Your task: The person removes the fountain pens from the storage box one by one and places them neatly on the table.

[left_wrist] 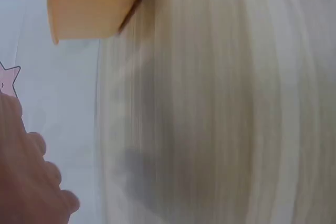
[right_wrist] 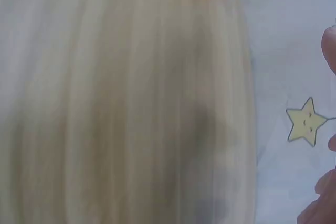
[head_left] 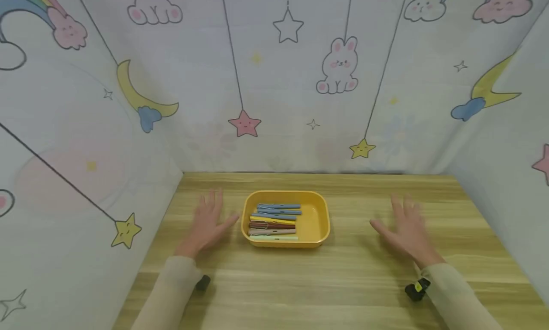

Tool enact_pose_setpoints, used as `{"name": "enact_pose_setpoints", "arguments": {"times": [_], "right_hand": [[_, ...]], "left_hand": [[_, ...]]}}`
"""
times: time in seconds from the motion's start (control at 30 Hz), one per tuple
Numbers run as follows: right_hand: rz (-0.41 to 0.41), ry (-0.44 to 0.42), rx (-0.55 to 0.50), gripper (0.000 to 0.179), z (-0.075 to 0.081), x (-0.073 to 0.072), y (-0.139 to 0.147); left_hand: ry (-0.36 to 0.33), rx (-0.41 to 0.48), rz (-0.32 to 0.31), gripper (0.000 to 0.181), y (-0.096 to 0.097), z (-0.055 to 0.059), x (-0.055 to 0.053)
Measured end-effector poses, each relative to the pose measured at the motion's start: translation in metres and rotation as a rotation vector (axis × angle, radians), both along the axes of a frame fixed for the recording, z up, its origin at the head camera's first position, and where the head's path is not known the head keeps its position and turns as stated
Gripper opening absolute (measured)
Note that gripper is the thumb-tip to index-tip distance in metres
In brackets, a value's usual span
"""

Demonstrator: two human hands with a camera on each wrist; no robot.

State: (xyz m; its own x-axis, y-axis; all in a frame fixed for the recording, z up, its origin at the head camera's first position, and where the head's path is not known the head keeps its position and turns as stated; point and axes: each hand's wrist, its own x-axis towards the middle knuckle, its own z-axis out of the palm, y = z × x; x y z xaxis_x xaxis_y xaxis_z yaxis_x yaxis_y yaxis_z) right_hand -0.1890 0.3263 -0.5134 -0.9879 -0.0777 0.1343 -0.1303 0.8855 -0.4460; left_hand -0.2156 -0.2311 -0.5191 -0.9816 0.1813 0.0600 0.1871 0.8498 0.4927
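Observation:
Several pens with metal clips lie side by side in a yellow tray [head_left: 315, 243]. From back to front they are blue pens [head_left: 279, 212], a yellow pen [head_left: 279, 221], dark brown ones [head_left: 280, 226], a pinkish one [head_left: 283, 232] and a pale green one [head_left: 285, 238]. My left hand [head_left: 207, 225] is just left of the tray, fingers spread, holding nothing. Farther off on the right, my right hand [head_left: 405, 232] has its fingers spread too and is slightly blurred. Both wrist views show fingertips at the edge, apart from the tray.
The tray stands on a wood-grain table [head_left: 300, 292]. A pale cloth printed with stars and rabbits [head_left: 296, 96] hangs behind the table and along both sides. Dark wrist devices show under the left sleeve [head_left: 171, 282] and right sleeve [head_left: 454, 292].

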Motion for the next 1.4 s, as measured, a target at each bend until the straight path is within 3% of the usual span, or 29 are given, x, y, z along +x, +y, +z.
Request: {"name": "enact_pose_setpoints", "arguments": {"times": [0.13, 0.3, 0.53, 0.63, 0.77, 0.9, 1.13, 1.4], "right_hand": [[0.034, -0.089, -0.084, 0.103, 0.009, -0.011, -0.016], [0.105, -0.101, -0.165, 0.098, 0.016, -0.023, -0.045], [0.184, -0.109, -0.268, 0.085, 0.024, -0.031, -0.086], [0.223, -0.099, -0.35, 0.076, 0.03, -0.034, -0.1], [0.286, -0.106, -0.529, 0.064, 0.038, -0.04, -0.115], [0.32, -0.12, -0.639, 0.056, 0.044, -0.048, -0.129], [0.434, -0.155, -0.561, 0.047, 0.043, -0.066, -0.149], [0.55, -0.242, -0.432, 0.044, 0.039, -0.075, -0.172]], "left_hand": [[-0.111, 0.145, -0.048, 0.093, 0.011, 0.001, -0.003], [-0.234, 0.38, -0.083, 0.088, 0.021, -0.002, -0.004], [-0.327, 0.723, -0.131, 0.077, 0.026, -0.011, -0.003], [-0.354, 0.811, -0.134, 0.079, 0.026, -0.014, -0.001], [-0.356, 0.839, -0.149, 0.081, 0.023, -0.02, 0.003], [-0.345, 0.848, -0.182, 0.08, 0.022, -0.025, 0.003], [-0.333, 0.848, -0.207, 0.077, 0.024, -0.028, 0.001], [-0.335, 0.822, -0.184, 0.072, 0.023, -0.031, 0.001]]}}
